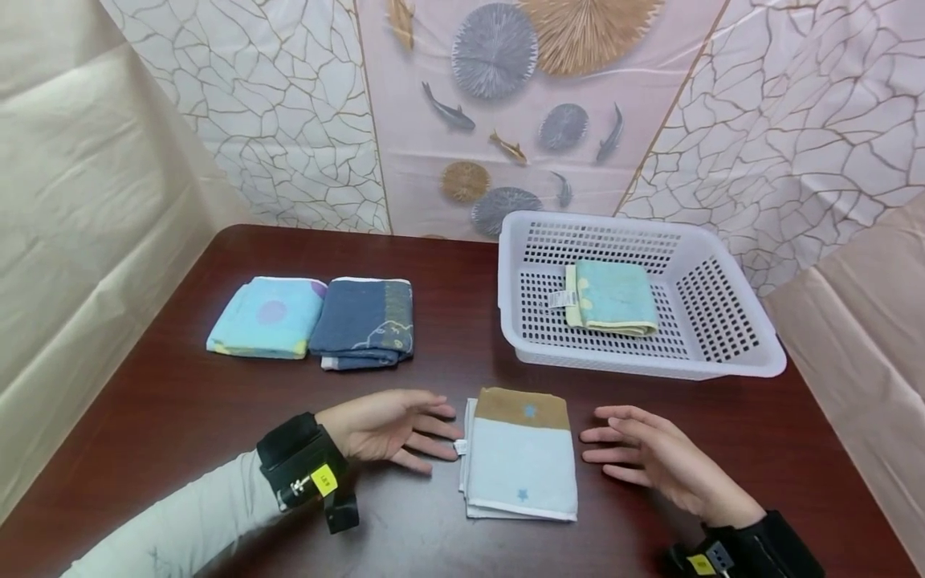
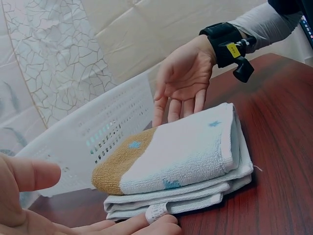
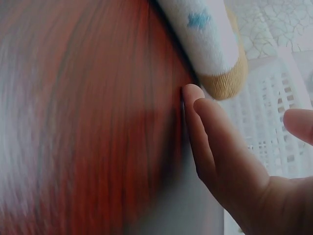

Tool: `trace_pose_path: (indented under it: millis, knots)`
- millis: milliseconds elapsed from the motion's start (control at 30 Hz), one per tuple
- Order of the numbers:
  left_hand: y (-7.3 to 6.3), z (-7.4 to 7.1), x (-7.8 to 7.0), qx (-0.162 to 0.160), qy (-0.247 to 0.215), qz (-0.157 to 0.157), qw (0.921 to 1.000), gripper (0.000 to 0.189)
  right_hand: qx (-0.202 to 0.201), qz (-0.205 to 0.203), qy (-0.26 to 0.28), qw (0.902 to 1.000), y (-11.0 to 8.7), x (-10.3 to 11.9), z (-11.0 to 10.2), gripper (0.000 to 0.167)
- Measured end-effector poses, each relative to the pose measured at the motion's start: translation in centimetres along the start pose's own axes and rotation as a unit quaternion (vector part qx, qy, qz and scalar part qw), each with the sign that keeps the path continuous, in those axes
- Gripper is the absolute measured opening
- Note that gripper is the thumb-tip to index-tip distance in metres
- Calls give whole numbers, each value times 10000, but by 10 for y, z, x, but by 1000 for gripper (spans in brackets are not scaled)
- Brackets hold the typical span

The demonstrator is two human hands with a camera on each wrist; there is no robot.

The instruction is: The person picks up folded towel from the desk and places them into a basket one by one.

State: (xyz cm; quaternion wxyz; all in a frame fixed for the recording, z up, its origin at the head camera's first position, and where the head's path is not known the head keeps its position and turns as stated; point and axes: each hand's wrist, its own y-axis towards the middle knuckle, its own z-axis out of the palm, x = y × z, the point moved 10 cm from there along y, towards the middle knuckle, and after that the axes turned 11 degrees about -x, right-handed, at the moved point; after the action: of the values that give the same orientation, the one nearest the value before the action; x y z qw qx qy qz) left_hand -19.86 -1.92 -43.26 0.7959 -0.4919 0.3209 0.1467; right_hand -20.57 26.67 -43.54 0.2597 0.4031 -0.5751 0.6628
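Note:
A folded white towel with a brown band and blue stars lies on the table between the two hands. My left hand is at its left side, fingers spread and palm turned inward, the fingertips right by the small white tag. On the other side my right hand holds nothing; its fingers are extended toward the towel with a gap of bare table between in the head view. The right wrist view shows the towel's rounded brown end just beyond the fingertips.
A white plastic basket stands at the back right, with a folded green towel inside. At the back left, a folded light blue towel lies beside a folded dark blue towel. Patterned cloth hangs behind the dark red table.

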Motion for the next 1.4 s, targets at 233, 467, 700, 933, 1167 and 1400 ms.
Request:
trace_pose_path:
  millis: [233, 467, 700, 933, 1167, 1400]
  knots:
    - [2, 2, -3, -133, 6, 58, 9999, 51, 260, 186, 323, 9990, 1, -1, 11, 55]
    - [5, 2, -5, -299, -42, 56, 9995, 51, 509, 405, 525, 9965, 3, -2, 24, 65]
    - [9, 6, -5, -254, -10, 52, 9997, 50, 843, 458, 726, 9927, 3, -4, 35, 66]
    - [13, 12, -3, -292, 42, 25, 9996, 49, 1071, 508, 1169, 9860, 3, -4, 50, 45]
    - [21, 20, -2, -599, 36, 35, 9982, 46, 1450, 373, 1479, 9776, 2, -2, 67, 35]
    - [32, 33, -2, -908, 91, 150, 9957, 45, 1545, 282, 1520, 9758, 3, -1, 77, 32]
